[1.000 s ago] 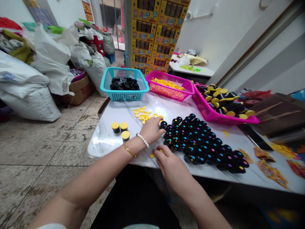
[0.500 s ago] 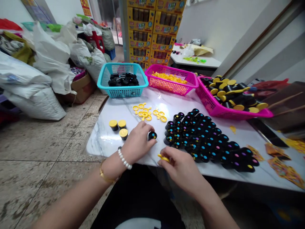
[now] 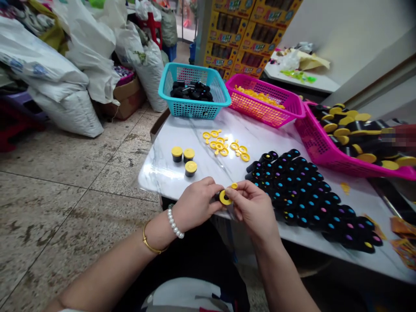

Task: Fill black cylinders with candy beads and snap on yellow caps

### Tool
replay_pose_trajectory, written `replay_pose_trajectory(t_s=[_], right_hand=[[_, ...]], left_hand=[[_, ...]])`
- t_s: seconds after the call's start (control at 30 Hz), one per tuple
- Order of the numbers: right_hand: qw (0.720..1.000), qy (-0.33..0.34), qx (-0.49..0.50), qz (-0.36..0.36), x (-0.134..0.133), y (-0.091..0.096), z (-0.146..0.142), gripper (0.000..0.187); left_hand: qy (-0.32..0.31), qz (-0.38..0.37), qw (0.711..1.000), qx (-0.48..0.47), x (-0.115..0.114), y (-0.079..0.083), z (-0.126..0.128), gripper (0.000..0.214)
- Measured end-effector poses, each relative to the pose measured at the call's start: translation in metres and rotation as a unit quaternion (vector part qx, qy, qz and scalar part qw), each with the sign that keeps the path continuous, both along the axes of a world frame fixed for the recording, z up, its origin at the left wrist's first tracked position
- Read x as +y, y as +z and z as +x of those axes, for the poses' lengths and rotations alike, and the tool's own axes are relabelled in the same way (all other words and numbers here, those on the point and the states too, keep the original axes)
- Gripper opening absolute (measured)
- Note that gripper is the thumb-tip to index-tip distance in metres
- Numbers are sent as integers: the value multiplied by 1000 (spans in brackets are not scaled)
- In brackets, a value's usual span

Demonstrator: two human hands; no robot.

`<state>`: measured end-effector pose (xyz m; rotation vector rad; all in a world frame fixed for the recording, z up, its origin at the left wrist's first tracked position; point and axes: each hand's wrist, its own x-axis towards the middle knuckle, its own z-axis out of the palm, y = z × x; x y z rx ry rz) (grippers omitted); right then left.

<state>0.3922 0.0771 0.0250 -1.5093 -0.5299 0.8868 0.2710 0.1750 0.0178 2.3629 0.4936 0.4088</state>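
Above the table's front edge my two hands meet. Closed fingers of my left hand (image 3: 199, 203) grip a small black cylinder (image 3: 217, 196), mostly hidden by them. Between thumb and fingers, my right hand (image 3: 256, 210) pinches a yellow ring with a tab (image 3: 224, 198), which lies against the cylinder's end. Whether the ring is fully seated I cannot tell. Three black cylinders with yellow tops (image 3: 190, 168) stand to the left. Several loose yellow rings (image 3: 219, 145) lie beyond my hands. To the right, many black cylinders with coloured dots (image 3: 302, 195) stand packed together.
At the back of the white table (image 3: 156, 171) stand a teal basket (image 3: 195, 110) of black parts and a pink basket (image 3: 256, 112) of yellow pieces. Another pink basket (image 3: 338, 152), at right, holds yellow-capped black cylinders. White sacks (image 3: 76, 110) and stacked yellow boxes (image 3: 250, 43) stand behind.
My right hand has moved up to my left, bringing the yellow ring against the black cylinder. My left hand has tilted the cylinder. The view has shifted, so the table sits further right.
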Motion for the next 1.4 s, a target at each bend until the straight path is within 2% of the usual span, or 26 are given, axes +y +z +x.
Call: replay_pose_trajectory(t_s=[0.17, 0.33, 0.43, 0.5, 0.57, 0.67, 0.77, 0.83, 1.1, 1.23, 1.3, 1.4], right_hand=[[1000, 0, 0, -11, 0, -2, -1, 31], [1000, 4, -4, -18, 3, -2, -3, 33], [1000, -2, -25, -12, 3, -2, -5, 31], [999, 2, -37, -3, 1, -3, -7, 30], [999, 9, -48, 8, -2, -4, -8, 27], [999, 27, -42, 16, -4, -5, -4, 24], [996, 87, 8, 2, -5, -4, 2, 24], [994, 104, 19, 1, -4, -3, 5, 24], [997, 64, -30, 21, -3, -5, -1, 20], [999, 47, -18, 15, -4, -7, -2, 22], [999, 47, -6, 13, -3, -7, -1, 23], [998, 55, -6, 9, -2, -6, -1, 23]], left_hand=[[-1, 16, 1000, 20, -1, 0, -8, 13], [20, -3, 1000, 23, -2, 1, -7, 12], [15, -83, 996, 5, -1, 4, -7, 13], [9, -161, 987, -18, -2, 6, -8, 29], [12, -194, 980, -45, -5, 7, -9, 41], [25, -153, 986, -60, -10, 6, -10, 33], [22, -120, 992, -42, -11, 5, -10, 20], [20, -115, 993, -34, -11, 3, -9, 16], [15, -102, 995, -1, -5, 2, -8, 7], [-12, -114, 993, -14, -3, 6, -10, 22], [-3, -109, 994, -14, -4, 5, -9, 24], [15, -94, 995, -6, -7, 1, -8, 15]])
